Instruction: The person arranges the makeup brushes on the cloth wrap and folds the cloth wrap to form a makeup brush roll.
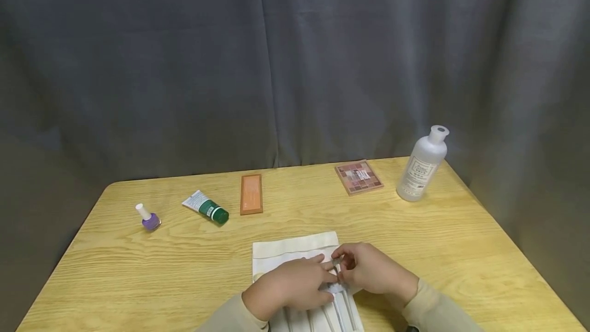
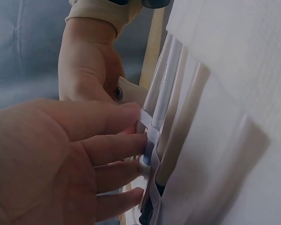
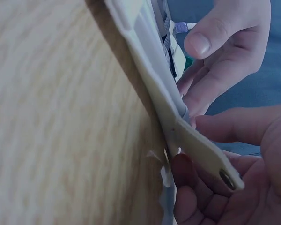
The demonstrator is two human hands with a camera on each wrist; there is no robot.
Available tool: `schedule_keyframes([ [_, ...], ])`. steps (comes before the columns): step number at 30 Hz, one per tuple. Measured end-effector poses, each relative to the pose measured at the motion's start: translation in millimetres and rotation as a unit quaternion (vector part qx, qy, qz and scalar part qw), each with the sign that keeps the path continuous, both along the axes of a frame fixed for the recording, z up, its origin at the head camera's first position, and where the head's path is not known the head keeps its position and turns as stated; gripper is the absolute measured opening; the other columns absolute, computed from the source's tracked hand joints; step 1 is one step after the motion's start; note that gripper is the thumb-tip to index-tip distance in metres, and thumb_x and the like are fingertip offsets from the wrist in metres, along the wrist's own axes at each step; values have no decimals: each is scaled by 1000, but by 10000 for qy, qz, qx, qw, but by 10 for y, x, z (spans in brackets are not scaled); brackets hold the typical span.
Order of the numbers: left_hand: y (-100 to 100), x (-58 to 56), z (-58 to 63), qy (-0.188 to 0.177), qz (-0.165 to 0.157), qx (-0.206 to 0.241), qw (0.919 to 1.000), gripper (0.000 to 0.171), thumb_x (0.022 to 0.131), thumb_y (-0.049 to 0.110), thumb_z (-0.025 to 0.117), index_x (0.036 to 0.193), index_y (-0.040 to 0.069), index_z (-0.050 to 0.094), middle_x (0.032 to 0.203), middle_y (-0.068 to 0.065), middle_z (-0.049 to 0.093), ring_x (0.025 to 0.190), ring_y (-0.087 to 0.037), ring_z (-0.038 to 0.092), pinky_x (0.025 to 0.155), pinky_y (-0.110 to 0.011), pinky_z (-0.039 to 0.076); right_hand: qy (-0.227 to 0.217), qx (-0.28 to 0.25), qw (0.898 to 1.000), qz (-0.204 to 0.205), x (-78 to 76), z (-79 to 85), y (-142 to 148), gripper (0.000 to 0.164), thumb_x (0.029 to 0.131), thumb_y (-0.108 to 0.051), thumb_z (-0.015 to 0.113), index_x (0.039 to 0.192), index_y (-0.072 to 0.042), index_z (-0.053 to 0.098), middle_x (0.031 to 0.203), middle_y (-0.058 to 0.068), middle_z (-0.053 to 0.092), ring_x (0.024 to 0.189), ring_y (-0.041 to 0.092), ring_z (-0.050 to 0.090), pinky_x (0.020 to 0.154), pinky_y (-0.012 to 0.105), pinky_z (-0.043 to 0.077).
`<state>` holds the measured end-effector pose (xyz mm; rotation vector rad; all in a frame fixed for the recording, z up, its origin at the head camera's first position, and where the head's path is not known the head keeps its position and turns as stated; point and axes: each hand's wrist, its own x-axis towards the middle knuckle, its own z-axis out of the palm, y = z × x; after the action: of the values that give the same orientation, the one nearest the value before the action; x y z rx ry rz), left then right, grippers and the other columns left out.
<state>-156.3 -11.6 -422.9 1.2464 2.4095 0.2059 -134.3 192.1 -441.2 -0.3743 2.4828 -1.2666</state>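
Note:
A cream fabric brush roll (image 1: 295, 246) lies unrolled at the table's near edge, with several slim makeup brushes (image 2: 165, 89) lying side by side in it. A white elastic band (image 2: 153, 134) crosses them. My left hand (image 1: 297, 283) rests over the roll, its fingers fairly straight and touching near the band. At the roll's right side, my right hand (image 1: 373, 270) pinches the pale grey upper end of a brush (image 1: 338, 267) between thumb and fingers. In the right wrist view, a cream strap (image 3: 201, 145) with a metal snap sticks out past the right fingers. The pinched end is partly hidden.
Farther back on the wooden table (image 1: 184, 270) are a purple nail polish bottle (image 1: 151, 221), a green and white tube (image 1: 207, 208), an orange palette (image 1: 251, 193), a checkered eyeshadow palette (image 1: 359, 177) and a translucent bottle (image 1: 421, 168). A dark curtain (image 1: 276, 65) hangs behind.

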Motion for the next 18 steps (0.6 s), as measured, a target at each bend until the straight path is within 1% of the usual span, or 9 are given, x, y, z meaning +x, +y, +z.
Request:
schedule_keyframes([
  [5,-7,-8,9,-110,51,3,9999,45,96,41,62,139,26,62,157,-2,39,147,-27,33,113,-44,39,-39,56,10000,-10,26,20,-5,25,93,-6,66,118,-1,64,81,-1,61,66,10,53,54,21,43],
  [8,-15,-18,14,-221,117,32,9997,47,96,40,63,141,25,61,157,-1,38,148,-28,32,112,-47,40,126,146,9997,122,42,18,2,28,93,-10,68,121,-4,64,80,-2,59,67,9,53,56,23,44],
  [11,-24,-26,19,-301,193,58,9993,45,96,39,64,139,26,62,158,0,38,148,-27,31,111,-47,40,282,268,9990,216,55,11,0,31,94,-13,69,124,-8,64,80,-4,57,69,8,52,59,24,44],
  [15,-35,-30,16,-366,252,128,9989,42,95,37,66,135,26,65,157,-1,39,148,-26,31,112,-47,39,440,443,9977,261,74,10,-16,37,94,-18,69,129,-7,63,85,-4,57,75,9,52,64,25,45],
  [16,-38,-31,14,-373,251,145,9989,43,95,37,67,136,26,65,158,-1,39,148,-26,31,112,-47,39,523,516,9970,249,85,15,-19,38,95,-19,69,130,-6,62,87,-4,57,77,10,52,65,26,45],
  [18,-39,-34,6,-398,254,200,9987,43,94,36,67,136,27,64,157,-1,39,148,-26,31,112,-48,39,884,796,9926,238,132,32,-22,41,95,-20,69,132,-3,61,91,-4,57,78,9,51,65,26,45],
])
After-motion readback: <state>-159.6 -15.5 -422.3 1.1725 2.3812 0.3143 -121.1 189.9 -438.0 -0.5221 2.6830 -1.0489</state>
